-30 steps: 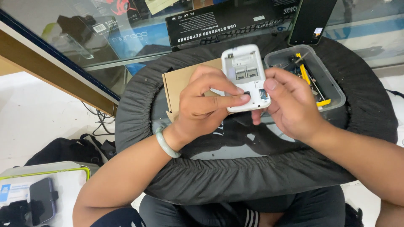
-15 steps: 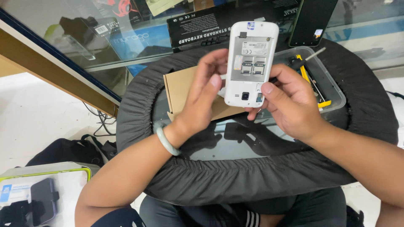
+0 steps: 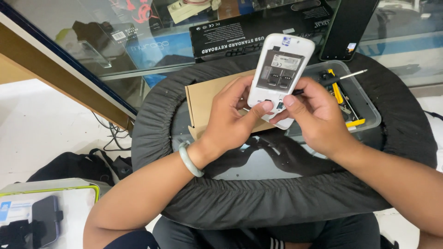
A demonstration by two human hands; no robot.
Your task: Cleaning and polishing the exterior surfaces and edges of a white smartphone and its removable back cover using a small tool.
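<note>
Gripping a white rectangular phone (image 3: 280, 76) with its back cover off, upper centre of frame.
Long axis near upright, top tilted slightly right; left hand (image 3: 230, 122) and right hand (image 3: 318, 117) both clasp its lower end, above a tan cardboard box (image 3: 205, 99).

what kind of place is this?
Likely a phone repair counter in a small shop: both hands hold an opened white phone, a tray of small tools sits beside it, behind is a glass display case.

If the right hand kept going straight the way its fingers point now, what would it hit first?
The right hand points up and left, its thumb already on the white phone with its back cover off, so it meets that phone first. Beyond lies the black keyboard box, though depth is unclear.
</note>
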